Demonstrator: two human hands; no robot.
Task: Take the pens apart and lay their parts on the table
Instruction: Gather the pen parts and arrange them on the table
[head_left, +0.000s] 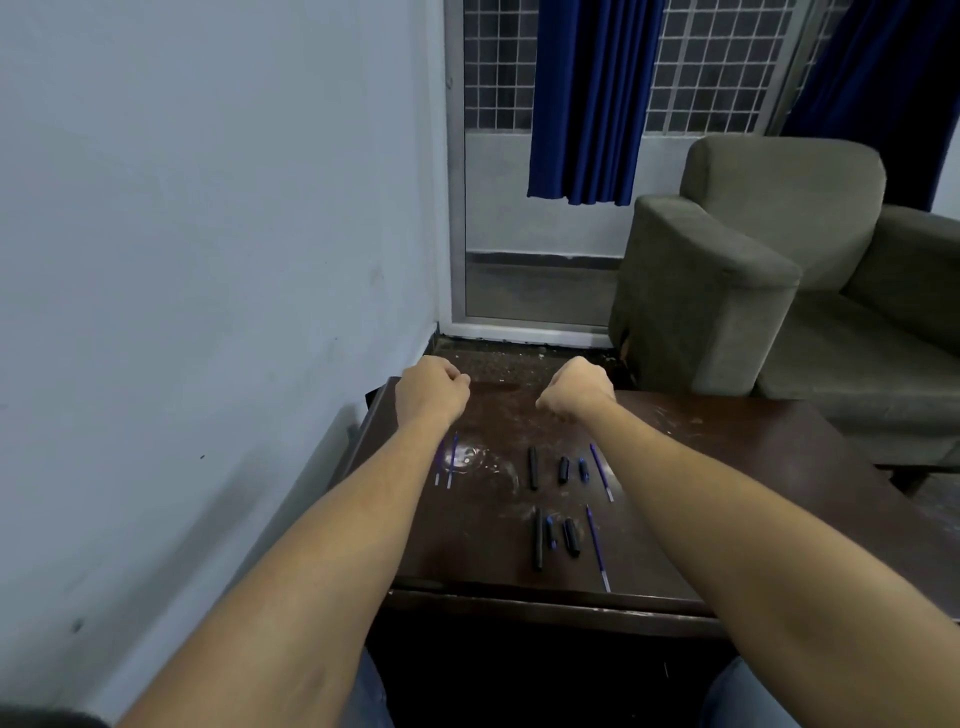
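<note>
A pale grey-blue painted wall (208, 234) fills the left side of the view. A grey-green upholstered armchair (769, 291) stands at the right, in front of a window with a white grid of bars (711, 67) and deep blue curtains (587, 98). Below centre is a dark brown wooden table (727, 467), its top scuffed and dusty. Two bare forearms reach forward over it. The left hand (434, 387) and the right hand (576, 389) hover over the table's far edge, a short way apart. Both are curled into fists with their backs to the camera, and no pen part shows in either. The pen parts lie on the table between the forearms in two rows. The far row, from left to right, has a long black barrel (533, 467), a short black cap (563, 470), a small black-and-blue piece (584, 469) and a thin blue ink refill (601, 472). The near row has another long black barrel (538, 540), a small blue-and-black piece (550, 538), a black cap (571, 538) and a second blue refill (596, 548). Two more thin blue refills (452, 460) lie just beside the left forearm, apart from the rows.
</note>
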